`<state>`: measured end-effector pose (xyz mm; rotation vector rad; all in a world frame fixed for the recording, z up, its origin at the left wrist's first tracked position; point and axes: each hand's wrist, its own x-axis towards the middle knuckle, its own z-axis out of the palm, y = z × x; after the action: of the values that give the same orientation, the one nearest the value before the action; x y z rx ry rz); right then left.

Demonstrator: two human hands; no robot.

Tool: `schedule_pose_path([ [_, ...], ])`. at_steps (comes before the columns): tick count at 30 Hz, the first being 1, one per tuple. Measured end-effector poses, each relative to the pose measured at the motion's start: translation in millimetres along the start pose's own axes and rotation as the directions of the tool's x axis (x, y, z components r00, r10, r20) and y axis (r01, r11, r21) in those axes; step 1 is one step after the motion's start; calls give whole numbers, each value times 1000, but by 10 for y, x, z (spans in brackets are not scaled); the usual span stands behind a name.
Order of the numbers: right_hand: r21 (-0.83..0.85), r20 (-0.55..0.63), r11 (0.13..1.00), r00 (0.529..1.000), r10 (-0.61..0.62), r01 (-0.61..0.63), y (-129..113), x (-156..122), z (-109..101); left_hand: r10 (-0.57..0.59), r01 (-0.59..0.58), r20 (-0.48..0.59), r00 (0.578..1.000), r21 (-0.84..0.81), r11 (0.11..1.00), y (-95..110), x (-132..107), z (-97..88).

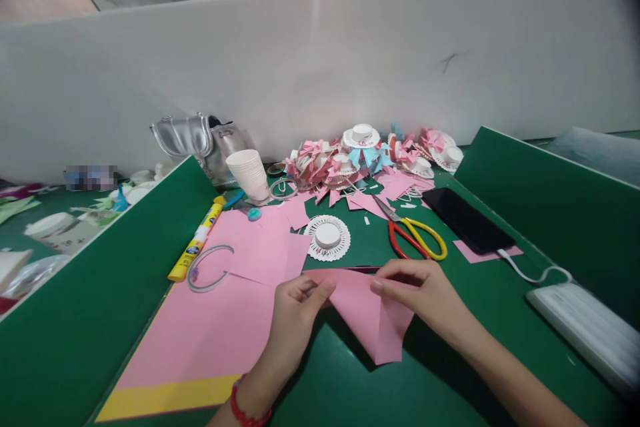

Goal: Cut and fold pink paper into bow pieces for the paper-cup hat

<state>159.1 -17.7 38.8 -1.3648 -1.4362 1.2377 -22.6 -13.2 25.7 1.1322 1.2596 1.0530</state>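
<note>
Between both hands is a piece of pink paper [367,313], creased and bent, its lower tip hanging over the green tabletop [345,387]. My left hand [300,310] pinches its left edge between thumb and fingers. At the upper right, my right hand [417,287] pinches the same paper. Just beyond the hands lies a white fringed paper disc with a raised round centre [328,236]. Scissors with red and yellow handles [415,233] rest past my right hand. Large pink sheets [200,333] lie left of my left hand, with a yellow strip showing at their near edge.
Green dividers [120,287] flank the work area. A yellow glue stick [196,240], silvery ring [210,268] and stacked paper cups [249,175] are on the left. Pink and blue paper pieces with white discs [345,163] are heaped behind. A phone [467,219] lies right, cabled toward a white pack [587,327].
</note>
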Motion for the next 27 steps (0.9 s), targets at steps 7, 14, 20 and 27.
schedule_pose_path([
  [7, -5, -1, 1000, 1000, 8, -8, 8, 1, -4, 5, -4, -16, 1000, 11, 1000, 28, -23, 4],
  [14, -1, 0, 1000, 1000, -6, 6, 5, 5, -6, 12, -10, -35, 999, 74, 997, 39, -28, 1],
  [20, 12, 32, 1000, 999, -13, 13, 21, -26, 92, 6, -1, -67, 998, 71, 997, -6, 6, 3],
  [27, 54, 182, 998, 983, 33, -44, 72, -94, 325, 112, -88, -166, 980, 149, 985, -3, 25, 25],
])
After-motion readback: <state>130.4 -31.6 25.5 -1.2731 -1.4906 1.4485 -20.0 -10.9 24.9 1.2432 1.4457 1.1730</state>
